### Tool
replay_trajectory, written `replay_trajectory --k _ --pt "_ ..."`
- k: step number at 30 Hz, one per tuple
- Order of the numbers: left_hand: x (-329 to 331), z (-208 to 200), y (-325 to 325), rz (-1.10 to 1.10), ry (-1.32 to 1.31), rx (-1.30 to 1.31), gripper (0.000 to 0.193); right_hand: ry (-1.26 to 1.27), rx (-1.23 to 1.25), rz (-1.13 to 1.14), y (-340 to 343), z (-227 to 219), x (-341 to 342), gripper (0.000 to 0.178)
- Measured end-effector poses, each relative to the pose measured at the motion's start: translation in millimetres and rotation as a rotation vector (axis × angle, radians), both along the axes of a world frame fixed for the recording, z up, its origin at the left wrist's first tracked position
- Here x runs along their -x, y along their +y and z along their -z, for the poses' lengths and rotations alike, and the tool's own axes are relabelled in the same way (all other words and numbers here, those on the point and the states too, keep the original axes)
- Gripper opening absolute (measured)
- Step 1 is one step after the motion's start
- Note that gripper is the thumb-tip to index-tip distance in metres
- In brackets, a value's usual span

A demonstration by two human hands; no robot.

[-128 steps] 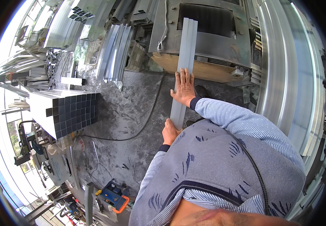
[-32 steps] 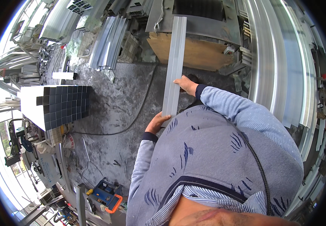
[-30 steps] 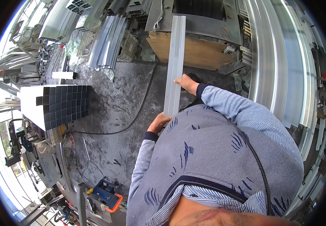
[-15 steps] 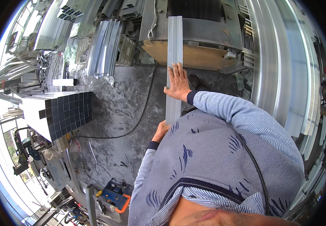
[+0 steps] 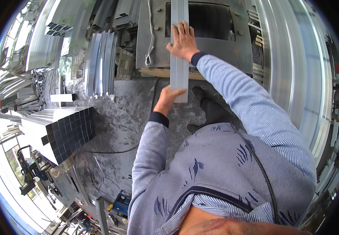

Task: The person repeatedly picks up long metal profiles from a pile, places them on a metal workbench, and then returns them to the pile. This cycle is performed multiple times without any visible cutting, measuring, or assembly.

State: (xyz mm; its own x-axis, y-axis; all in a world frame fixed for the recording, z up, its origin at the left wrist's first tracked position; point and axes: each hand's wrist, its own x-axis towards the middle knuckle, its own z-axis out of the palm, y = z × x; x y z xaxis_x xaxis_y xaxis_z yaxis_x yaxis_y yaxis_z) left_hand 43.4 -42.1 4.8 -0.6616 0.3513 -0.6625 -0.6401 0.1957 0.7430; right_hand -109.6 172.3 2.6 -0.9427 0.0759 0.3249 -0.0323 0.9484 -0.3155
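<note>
I see metal profile (image 5: 179,76) lying over worktop (image 5: 220,53), near end jutting out | left hand (image 5: 166,98): grip holding that end, thumb on top | right hand (image 5: 184,42): grip spread wide, flat upon it | risk, I judge: a slack left thumb could let it skew sideways

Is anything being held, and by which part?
A long grey metal profile: the left grip holds its left edge near the closer end, while the right grip only rests open on top, further along.
</note>
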Motion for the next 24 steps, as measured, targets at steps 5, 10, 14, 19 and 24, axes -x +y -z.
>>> replay_trajectory --k 5,10,14,19,24 --pt "75.3 -29.8 39.1 0.062 -0.019 0.028 0.058 -0.073 -0.122 0.126 38.2 -6.4 75.6 0.088" --pt "61.2 -23.6 31.3 0.051 -0.016 0.071 0.061 -0.101 -0.12 0.126 24.8 -6.0 59.3 0.087" --pt "1.3 7.9 -1.7 0.019 0.008 -0.023 0.053 -0.147 -0.051 0.077 -5.7 -1.4 -2.6 0.089" --pt "-86.9 41.7 -50.8 0.039 0.008 0.029 0.049 -0.211 -0.019 0.031 -51.0 7.2 -91.5 0.091" --pt "-169.8 56.6 -91.0 0.025 -0.004 0.023 0.051 -0.216 0.021 -0.011 -89.5 18.7 -172.7 0.095"
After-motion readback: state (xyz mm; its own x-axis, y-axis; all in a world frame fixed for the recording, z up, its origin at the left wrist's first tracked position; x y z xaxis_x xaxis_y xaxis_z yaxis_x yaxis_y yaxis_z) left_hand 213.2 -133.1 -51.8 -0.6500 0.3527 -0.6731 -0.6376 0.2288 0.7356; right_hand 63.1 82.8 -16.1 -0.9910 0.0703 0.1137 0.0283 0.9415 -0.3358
